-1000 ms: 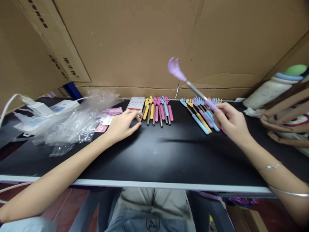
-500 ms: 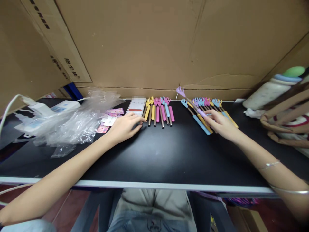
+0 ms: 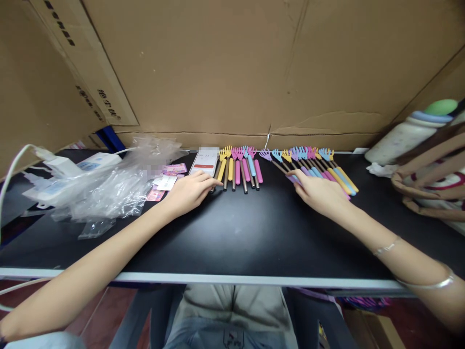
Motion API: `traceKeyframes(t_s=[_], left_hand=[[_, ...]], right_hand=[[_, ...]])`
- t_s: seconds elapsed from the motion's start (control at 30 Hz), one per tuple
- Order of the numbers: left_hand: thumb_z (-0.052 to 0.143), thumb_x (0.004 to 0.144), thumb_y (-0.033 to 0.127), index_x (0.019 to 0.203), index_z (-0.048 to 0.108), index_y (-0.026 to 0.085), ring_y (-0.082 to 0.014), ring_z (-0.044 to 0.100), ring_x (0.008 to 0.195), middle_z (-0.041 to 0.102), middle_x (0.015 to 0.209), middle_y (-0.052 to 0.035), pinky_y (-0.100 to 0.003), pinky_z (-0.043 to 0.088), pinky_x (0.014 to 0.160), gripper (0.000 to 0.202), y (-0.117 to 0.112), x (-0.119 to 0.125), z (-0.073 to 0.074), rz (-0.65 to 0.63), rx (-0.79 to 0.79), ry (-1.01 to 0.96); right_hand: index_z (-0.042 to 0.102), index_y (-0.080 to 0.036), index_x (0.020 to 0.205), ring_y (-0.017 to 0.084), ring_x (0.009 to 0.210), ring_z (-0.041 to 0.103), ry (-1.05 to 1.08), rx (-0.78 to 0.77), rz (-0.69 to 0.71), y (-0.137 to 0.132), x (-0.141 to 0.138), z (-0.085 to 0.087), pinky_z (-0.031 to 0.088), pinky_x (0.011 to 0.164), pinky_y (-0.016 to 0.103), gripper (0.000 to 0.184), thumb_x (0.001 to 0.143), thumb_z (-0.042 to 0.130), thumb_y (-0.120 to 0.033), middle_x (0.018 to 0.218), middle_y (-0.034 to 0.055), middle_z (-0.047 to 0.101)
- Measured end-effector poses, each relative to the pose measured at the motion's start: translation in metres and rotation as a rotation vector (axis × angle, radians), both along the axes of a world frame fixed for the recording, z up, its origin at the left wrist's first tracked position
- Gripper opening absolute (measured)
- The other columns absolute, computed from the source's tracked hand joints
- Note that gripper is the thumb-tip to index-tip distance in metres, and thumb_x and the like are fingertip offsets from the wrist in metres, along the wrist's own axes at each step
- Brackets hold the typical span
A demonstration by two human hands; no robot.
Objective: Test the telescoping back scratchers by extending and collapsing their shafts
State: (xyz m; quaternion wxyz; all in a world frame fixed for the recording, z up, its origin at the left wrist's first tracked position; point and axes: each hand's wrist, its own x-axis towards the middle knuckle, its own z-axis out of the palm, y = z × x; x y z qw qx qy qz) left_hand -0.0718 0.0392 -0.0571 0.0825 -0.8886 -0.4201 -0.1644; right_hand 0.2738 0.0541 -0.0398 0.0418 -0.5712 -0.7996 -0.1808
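Note:
My right hand (image 3: 316, 191) has its fingers closed round the purple handle of a back scratcher (image 3: 278, 166), whose claw head lies at the left end of the right-hand row. Beside it several back scratchers (image 3: 319, 167) with blue, yellow, purple and pink claws lie slanting side by side; my hand hides some of their handles. My left hand (image 3: 192, 191) rests on the table, fingers loosely stretched, fingertips at the leftmost yellow back scratcher (image 3: 220, 167) of another row. That row holds several yellow, pink and blue back scratchers (image 3: 244, 167) with dark rods.
A phone (image 3: 204, 162) lies behind my left hand. Clear plastic bags (image 3: 112, 189), printed cards (image 3: 165, 182) and a white power strip (image 3: 98, 160) are at the left. A bottle (image 3: 407, 135) and a brown-handled bag (image 3: 428, 184) stand right. Cardboard (image 3: 218, 72) walls the back.
My right hand has moved left and lowered the purple back scratcher from above the row onto the table at its left end. My left hand has barely shifted, its fingers drawn slightly closer together.

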Motion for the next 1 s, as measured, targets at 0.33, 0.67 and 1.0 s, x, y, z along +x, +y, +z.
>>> traceKeyframes(t_s=[0.33,0.67,1.0], left_hand=[[0.033,0.095,0.018,0.112,0.062,0.023,-0.018,0.054,0.096,0.066,0.101,-0.0041,-0.027,0.046,0.072,0.034,0.0,-0.002,0.001,-0.019,0.015,0.0],[0.038,0.094,0.017,0.112,0.062,0.023,-0.0179,0.052,0.1,0.064,0.101,-0.0028,-0.028,0.046,0.079,0.03,0.002,-0.004,-0.002,-0.041,-0.006,0.023],[0.04,0.094,0.02,0.109,0.064,0.025,-0.0178,0.052,0.101,0.063,0.101,-0.0028,-0.028,0.045,0.078,0.028,0.002,-0.005,-0.002,-0.059,-0.016,0.014]], right_hand=[[0.051,-0.015,0.12,0.024,0.062,0.065,-0.129,-0.126,-0.1,-0.002,-0.022,0.002,0.032,0.049,0.028,0.036,0.092,0.032,-0.028,0.082,0.0136,0.071],[0.051,-0.007,0.118,0.031,0.079,0.068,-0.225,-0.092,-0.13,0.008,-0.035,-0.001,0.035,0.056,0.029,0.037,0.091,0.031,-0.022,0.085,0.0192,0.07],[0.053,-0.007,0.114,0.031,0.072,0.068,-0.176,-0.025,-0.143,0.013,-0.024,-0.01,0.034,0.054,0.03,0.037,0.09,0.03,-0.022,0.077,0.0185,0.069]])
